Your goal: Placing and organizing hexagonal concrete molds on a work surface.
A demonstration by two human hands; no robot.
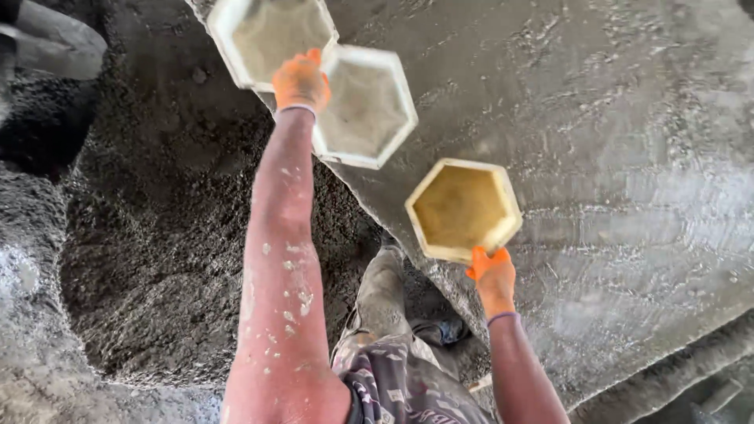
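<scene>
Wet concrete slab carries three hexagon moulds: left hand grips the white pair's rims, right hand pinches the yellow mould; slide them flat.

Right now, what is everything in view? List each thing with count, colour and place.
White hexagonal moulds: two, white rims, grey fill, upper middle on the slab, side by side.
Yellow hexagonal mould: one, yellow, empty, centre, on the slab near its edge.
Slab: one, grey, wet and streaked, right and top.
Loose concrete mix: one heap, dark grey, left, below the slab.
Dark rounded object: one, grey, top left corner; kind unclear.
Patterned trousers: grey-purple, bottom centre.
Left hand: orange glove, resting where the two white moulds meet.
Right hand: orange glove, fingers on the yellow mould's near rim.
</scene>
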